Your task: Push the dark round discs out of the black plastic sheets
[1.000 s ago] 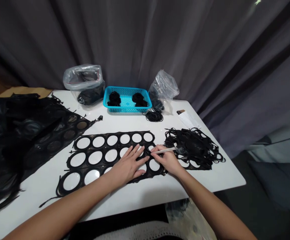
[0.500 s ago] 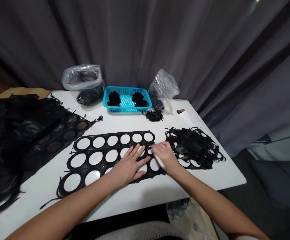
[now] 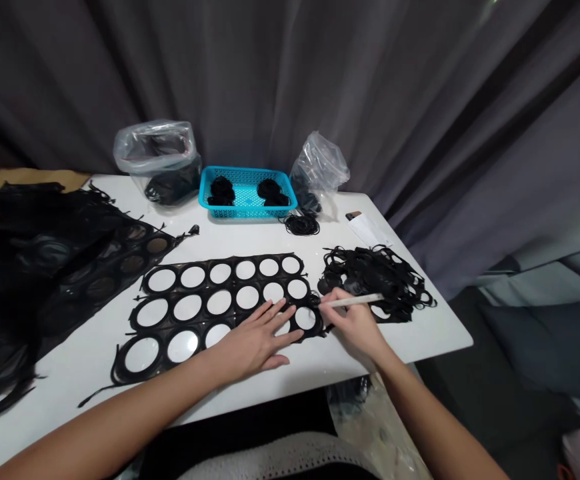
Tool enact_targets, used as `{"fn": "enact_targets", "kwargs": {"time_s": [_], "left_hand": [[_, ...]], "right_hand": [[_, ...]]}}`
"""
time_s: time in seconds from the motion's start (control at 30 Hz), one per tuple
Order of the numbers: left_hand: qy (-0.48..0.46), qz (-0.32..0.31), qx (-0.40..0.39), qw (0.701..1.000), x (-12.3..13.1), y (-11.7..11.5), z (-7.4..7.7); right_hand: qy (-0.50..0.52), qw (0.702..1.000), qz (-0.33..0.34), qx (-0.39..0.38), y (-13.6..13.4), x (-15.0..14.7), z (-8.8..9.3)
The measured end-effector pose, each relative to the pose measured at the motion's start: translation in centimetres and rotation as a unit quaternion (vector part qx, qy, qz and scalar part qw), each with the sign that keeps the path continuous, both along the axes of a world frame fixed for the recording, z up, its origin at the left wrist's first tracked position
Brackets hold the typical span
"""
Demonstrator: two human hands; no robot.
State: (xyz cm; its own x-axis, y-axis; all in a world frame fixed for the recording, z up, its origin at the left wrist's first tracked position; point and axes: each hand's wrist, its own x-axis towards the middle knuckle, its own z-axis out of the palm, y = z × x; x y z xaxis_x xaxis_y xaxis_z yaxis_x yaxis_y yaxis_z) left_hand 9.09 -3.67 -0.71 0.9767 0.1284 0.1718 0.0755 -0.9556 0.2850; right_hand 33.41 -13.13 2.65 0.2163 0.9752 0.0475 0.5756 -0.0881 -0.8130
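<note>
A black rubbery sheet (image 3: 165, 327) with rows of round holes lies flat on the white table. My left hand (image 3: 255, 340) rests palm down on the sheet's right part, fingers spread, holding nothing. In my right hand (image 3: 353, 323) is a slim white pen-like tool (image 3: 353, 301), pinched between thumb and fingers and lying nearly level. Its left end is by the sheet's right edge, near a small black ring-like piece; whether they touch I cannot tell. Just beyond my right hand is a tangled heap of black trimmings (image 3: 385, 277).
Behind the sheet stand a blue basket (image 3: 247, 212) with black ring bundles, a clear bag (image 3: 157, 163) at left and another clear bag (image 3: 320, 167) at right. A ring bundle (image 3: 302, 225) lies before the basket. More black sheets (image 3: 70, 267) cover the table's left side.
My right hand has moved right, off the holes to the sheet's right edge, and its white tool has swung to nearly level. My left hand stays flat on the sheet. The view has shifted slightly.
</note>
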Motion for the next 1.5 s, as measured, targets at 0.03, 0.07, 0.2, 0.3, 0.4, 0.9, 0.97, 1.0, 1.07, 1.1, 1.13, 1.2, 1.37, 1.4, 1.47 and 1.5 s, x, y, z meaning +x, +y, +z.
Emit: {"fn": "enact_targets", "kwargs": {"time_s": [0.03, 0.07, 0.2, 0.3, 0.4, 0.9, 0.97, 1.0, 1.07, 1.1, 1.13, 1.2, 1.37, 1.4, 1.47, 1.5], "left_hand": [[0.004, -0.003, -0.001, 1.0, 0.0, -0.1, -0.1], [0.006, -0.005, -0.003, 1.0, 0.0, -0.1, -0.2], [0.003, -0.004, -0.008, 1.0, 0.1, 0.0, -0.5], [-0.007, -0.002, -0.013, 1.0, 0.1, 0.0, -0.7], [-0.021, -0.004, -0.021, 1.0, 0.1, -0.1, -0.9], [-0.017, -0.007, -0.021, 1.0, 0.0, 0.0, -0.7], [-0.012, -0.008, -0.019, 1.0, 0.0, -0.1, -0.5], [-0.011, -0.009, -0.019, 1.0, 0.0, -0.1, -0.4], [-0.012, -0.009, -0.02, 1.0, 0.1, -0.1, -0.2], [-0.012, -0.009, -0.021, 1.0, 0.1, -0.1, -0.1], [-0.01, -0.01, -0.02, 1.0, 0.1, -0.1, 0.0], [-0.004, -0.007, -0.016, 1.0, 0.0, -0.1, 0.5], [0.013, 0.011, -0.003, 1.0, -2.4, -0.5, 1.7], [0.02, 0.017, 0.001, 1.0, -3.2, -0.8, 1.8], [0.029, 0.032, 0.004, 0.999, -4.6, -1.4, 1.6], [0.029, 0.042, 0.004, 0.999, -5.1, -1.8, 1.4]], "right_hand": [[0.017, 1.0, 0.009, -0.014, -0.8, -0.8, -0.4], [0.029, 0.999, 0.015, -0.024, -1.4, -1.4, -0.8], [0.046, 0.999, 0.014, -0.012, -2.4, -2.4, -2.3], [0.036, 0.999, 0.02, 0.008, -2.5, -2.5, -2.7], [0.006, 0.999, 0.036, 0.016, -2.5, -2.6, -2.7], [-0.303, 0.938, 0.115, 0.121, -1.4, -1.7, -2.2], [-0.327, 0.937, 0.005, 0.126, 0.0, 0.4, -1.5], [-0.333, 0.932, -0.059, 0.132, 0.8, 1.6, -1.1], [-0.321, 0.926, -0.146, 0.132, 2.0, 3.6, -0.1], [-0.299, 0.932, -0.161, 0.127, 2.4, 4.2, 0.3], [-0.268, 0.942, -0.161, 0.119, 2.7, 4.5, 0.7], [-0.192, 0.967, -0.136, 0.098, 2.8, 3.9, 1.1], [-0.058, 0.998, -0.023, 0.029, 1.5, -2.0, 0.7], [-0.038, 0.999, 0.006, 0.01, 1.1, -3.3, 0.4], [-0.012, 0.998, 0.053, -0.018, 0.3, -5.4, -0.1], [-0.005, 0.997, 0.07, -0.025, 0.0, -6.2, -0.5]]}}
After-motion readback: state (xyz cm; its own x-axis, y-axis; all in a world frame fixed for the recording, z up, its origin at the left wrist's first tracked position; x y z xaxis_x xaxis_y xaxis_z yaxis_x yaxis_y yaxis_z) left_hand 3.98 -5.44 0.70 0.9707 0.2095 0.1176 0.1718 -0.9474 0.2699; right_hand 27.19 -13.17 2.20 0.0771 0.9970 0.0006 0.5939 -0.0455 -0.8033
